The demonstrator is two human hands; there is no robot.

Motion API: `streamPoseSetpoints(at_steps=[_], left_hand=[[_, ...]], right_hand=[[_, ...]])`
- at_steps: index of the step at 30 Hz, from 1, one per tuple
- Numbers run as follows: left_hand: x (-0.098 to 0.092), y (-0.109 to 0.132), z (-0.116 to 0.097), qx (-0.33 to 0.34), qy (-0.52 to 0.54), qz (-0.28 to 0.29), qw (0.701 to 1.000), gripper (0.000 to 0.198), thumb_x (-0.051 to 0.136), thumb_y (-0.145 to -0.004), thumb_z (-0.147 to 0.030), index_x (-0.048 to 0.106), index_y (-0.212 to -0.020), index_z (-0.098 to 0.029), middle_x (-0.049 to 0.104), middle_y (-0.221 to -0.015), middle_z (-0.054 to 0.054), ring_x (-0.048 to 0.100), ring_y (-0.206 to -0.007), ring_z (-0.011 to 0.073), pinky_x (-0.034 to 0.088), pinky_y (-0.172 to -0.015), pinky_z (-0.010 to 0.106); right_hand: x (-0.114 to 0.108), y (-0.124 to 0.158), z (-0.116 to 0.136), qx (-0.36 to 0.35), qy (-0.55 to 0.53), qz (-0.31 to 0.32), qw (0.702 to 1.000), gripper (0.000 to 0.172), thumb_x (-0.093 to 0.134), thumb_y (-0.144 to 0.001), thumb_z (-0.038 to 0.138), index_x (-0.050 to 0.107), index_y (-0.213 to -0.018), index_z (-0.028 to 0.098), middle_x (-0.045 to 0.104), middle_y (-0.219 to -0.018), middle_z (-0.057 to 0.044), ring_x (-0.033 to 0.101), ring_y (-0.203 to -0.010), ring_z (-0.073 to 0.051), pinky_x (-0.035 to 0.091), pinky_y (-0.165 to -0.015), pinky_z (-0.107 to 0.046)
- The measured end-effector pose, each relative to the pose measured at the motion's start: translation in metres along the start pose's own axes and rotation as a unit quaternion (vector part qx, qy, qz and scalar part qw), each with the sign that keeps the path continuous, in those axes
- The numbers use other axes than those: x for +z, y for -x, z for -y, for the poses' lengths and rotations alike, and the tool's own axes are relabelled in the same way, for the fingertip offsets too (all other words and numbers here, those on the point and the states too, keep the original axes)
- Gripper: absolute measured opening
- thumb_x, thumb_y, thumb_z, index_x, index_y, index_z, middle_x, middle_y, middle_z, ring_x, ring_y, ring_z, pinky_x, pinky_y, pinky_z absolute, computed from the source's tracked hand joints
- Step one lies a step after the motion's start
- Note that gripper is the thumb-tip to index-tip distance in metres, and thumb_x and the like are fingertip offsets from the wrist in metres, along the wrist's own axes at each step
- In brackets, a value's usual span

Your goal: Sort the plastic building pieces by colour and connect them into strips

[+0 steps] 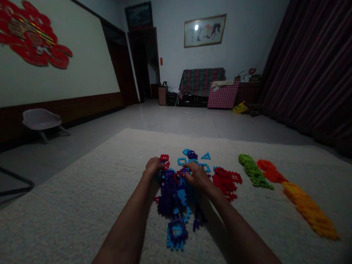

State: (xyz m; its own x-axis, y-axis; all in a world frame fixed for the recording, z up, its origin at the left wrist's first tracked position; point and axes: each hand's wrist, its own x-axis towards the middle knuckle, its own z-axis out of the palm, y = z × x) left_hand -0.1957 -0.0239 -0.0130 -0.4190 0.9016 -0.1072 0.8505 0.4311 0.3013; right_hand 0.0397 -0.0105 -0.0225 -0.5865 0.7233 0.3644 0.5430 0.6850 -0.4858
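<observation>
A heap of purple, blue and red interlocking plastic building pieces lies on a pale mat between my forearms. My left hand is at the heap's far left side with its fingers bent, beside a red window-shaped piece. Its fingertips are partly hidden, so whether it grips anything is unclear. My right hand reaches over the heap's far right side. Its finger and thumb close around a purple building piece. Nearest me lies a blue and purple square piece.
A red pile sits right of my right hand. Further right are green, orange-red and yellow-orange piles. Light blue pieces lie beyond my hands. A small chair stands left, off the mat.
</observation>
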Motion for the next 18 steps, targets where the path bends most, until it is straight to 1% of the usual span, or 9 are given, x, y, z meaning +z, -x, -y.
streamPoseSetpoints(at_steps=[2,4,7,10,11,13,16,17,18], left_hand=[[0.006,0.000,0.001,-0.004,0.018,0.001,1.000,0.026,0.069,-0.074,-0.037,0.075,-0.082,-0.014,0.075,-0.082,0.015,0.070,-0.089,0.0272,0.048,-0.071,0.029],[0.012,0.002,0.001,-0.005,0.037,-0.006,0.999,0.022,0.069,-0.074,-0.034,0.074,-0.082,-0.014,0.074,-0.083,0.015,0.069,-0.090,0.0281,0.048,-0.073,0.031],[0.018,0.005,0.001,0.006,0.057,-0.016,0.998,0.018,0.068,-0.075,-0.032,0.074,-0.081,-0.015,0.074,-0.087,0.016,0.069,-0.092,0.0296,0.049,-0.077,0.034],[0.022,0.004,0.003,0.015,0.093,-0.028,0.995,0.020,0.067,-0.077,-0.035,0.073,-0.076,-0.017,0.074,-0.091,0.017,0.068,-0.093,0.0309,0.048,-0.078,0.036],[0.022,0.003,0.005,0.015,0.118,-0.032,0.992,0.018,0.068,-0.076,-0.035,0.072,-0.073,-0.017,0.074,-0.088,0.016,0.068,-0.092,0.0304,0.048,-0.077,0.036],[0.022,0.000,0.009,0.017,0.172,-0.034,0.984,0.012,0.072,-0.070,-0.030,0.070,-0.066,-0.018,0.071,-0.075,0.012,0.068,-0.086,0.0277,0.047,-0.072,0.033],[0.025,0.000,0.015,0.018,0.242,-0.005,0.970,0.014,0.074,-0.060,-0.020,0.062,-0.052,-0.018,0.057,-0.050,0.004,0.062,-0.065,0.0210,0.043,-0.060,0.027],[0.027,0.003,0.017,0.014,0.276,0.008,0.961,0.016,0.073,-0.057,-0.017,0.060,-0.049,-0.018,0.052,-0.046,0.002,0.058,-0.058,0.0182,0.041,-0.056,0.026],[0.029,0.006,0.019,0.009,0.329,0.018,0.944,0.016,0.073,-0.055,-0.015,0.059,-0.049,-0.017,0.048,-0.045,0.000,0.054,-0.053,0.0153,0.038,-0.052,0.024]], right_hand=[[0.010,-0.009,0.006,0.015,0.022,0.034,0.999,0.039,0.055,-0.081,0.014,0.065,-0.119,0.015,0.068,-0.117,-0.014,0.062,-0.110,-0.025,0.045,-0.098,-0.035],[0.017,-0.011,0.007,0.035,0.038,0.066,0.996,0.042,0.055,-0.082,0.015,0.063,-0.123,0.015,0.068,-0.119,-0.014,0.062,-0.112,-0.025,0.044,-0.098,-0.034],[0.023,-0.009,0.005,0.054,0.047,0.106,0.992,0.039,0.053,-0.081,0.012,0.065,-0.118,0.017,0.070,-0.113,-0.011,0.064,-0.106,-0.023,0.045,-0.093,-0.031],[0.026,-0.006,0.003,0.060,0.048,0.107,0.991,0.036,0.050,-0.081,0.010,0.066,-0.113,0.018,0.070,-0.110,-0.010,0.064,-0.104,-0.022,0.044,-0.090,-0.029],[0.026,-0.005,0.002,0.061,0.049,0.099,0.992,0.037,0.050,-0.081,0.009,0.066,-0.113,0.017,0.070,-0.111,-0.011,0.063,-0.104,-0.022,0.044,-0.090,-0.030],[0.025,-0.005,0.002,0.059,0.046,0.084,0.994,0.037,0.050,-0.080,0.009,0.067,-0.112,0.017,0.070,-0.111,-0.011,0.063,-0.104,-0.022,0.044,-0.090,-0.029],[0.022,-0.009,-0.002,0.059,0.030,0.076,0.995,0.036,0.049,-0.077,0.008,0.069,-0.106,0.017,0.070,-0.104,-0.010,0.063,-0.097,-0.021,0.045,-0.088,-0.029],[0.020,-0.011,-0.003,0.060,0.022,0.074,0.995,0.037,0.048,-0.076,0.007,0.069,-0.105,0.017,0.070,-0.102,-0.009,0.063,-0.096,-0.021,0.045,-0.087,-0.030],[0.019,-0.014,-0.005,0.062,0.012,0.068,0.996,0.037,0.047,-0.076,0.008,0.070,-0.104,0.017,0.070,-0.101,-0.009,0.062,-0.095,-0.021,0.046,-0.087,-0.030]])
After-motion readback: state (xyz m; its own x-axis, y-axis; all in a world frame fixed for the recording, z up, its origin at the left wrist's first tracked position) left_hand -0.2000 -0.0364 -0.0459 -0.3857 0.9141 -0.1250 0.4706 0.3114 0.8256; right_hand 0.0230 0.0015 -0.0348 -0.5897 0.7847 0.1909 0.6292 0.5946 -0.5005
